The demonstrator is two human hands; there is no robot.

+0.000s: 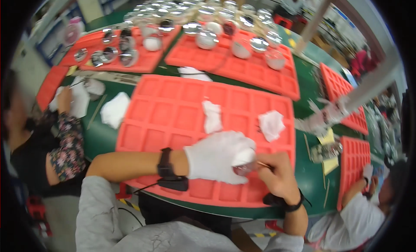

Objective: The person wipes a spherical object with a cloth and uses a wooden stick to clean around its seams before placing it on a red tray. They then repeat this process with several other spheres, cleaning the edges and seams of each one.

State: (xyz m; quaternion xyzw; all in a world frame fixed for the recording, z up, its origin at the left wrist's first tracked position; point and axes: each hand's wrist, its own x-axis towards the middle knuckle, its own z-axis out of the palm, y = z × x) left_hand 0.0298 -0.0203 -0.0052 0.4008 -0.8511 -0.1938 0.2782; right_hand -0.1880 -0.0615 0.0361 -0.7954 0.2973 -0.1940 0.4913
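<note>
My left hand [214, 156], in a white glove, is closed around a round white-and-shiny piece [245, 161] above the red compartment tray [169, 102]. The glove hides much of the piece, and its kind is not plain. From the right, my bare right hand [279, 176] pinches a thin stick [264, 165], its tip at the piece's side. Whether the tip touches it I cannot tell. Beyond my hands, a crumpled white cloth [212, 117] and a second white cloth [271, 125] lie on the tray.
Mirror-like balls [207, 39] crowd another red tray [186, 57] and the far table. A wrapped post [329, 115] rises at the right, near a clear jar [326, 152]. Co-workers sit on both sides; one person's floral sleeve [69, 141] is at the left.
</note>
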